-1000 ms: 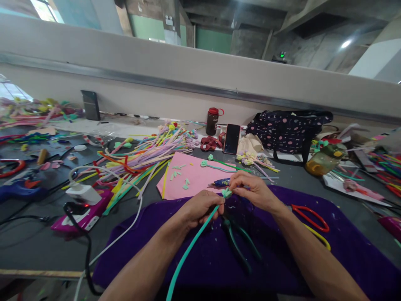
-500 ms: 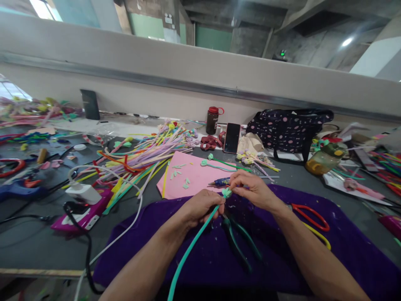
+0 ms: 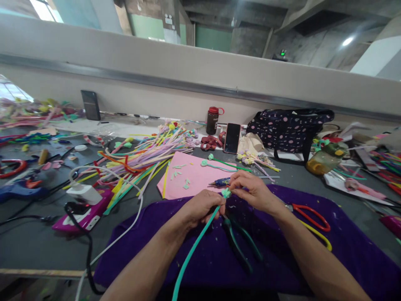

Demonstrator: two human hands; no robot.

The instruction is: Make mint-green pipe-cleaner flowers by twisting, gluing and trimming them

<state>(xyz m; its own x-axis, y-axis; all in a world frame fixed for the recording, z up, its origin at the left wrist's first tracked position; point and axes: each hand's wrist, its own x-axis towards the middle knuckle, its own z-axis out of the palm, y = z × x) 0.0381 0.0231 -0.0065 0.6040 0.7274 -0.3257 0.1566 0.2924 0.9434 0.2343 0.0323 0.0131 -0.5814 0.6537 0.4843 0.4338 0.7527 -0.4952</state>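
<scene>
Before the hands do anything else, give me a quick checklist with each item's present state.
1. Green stem gripped by left hand: ok, pinched just below the flower head.
2. Right hand touching flower head: cannot tell, it is at the edge.
3. Loose green pieces on pink sheet: ok, several.
4. Purple cloth free of scraps: not ok, bits scattered.
5. Scissors shut: cannot tell, forearm partly covers them.

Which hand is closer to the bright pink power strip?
The left. The left hand, holding the green stem, is to the right of the power strip. The right hand, at the green flower, is farther right.
</scene>
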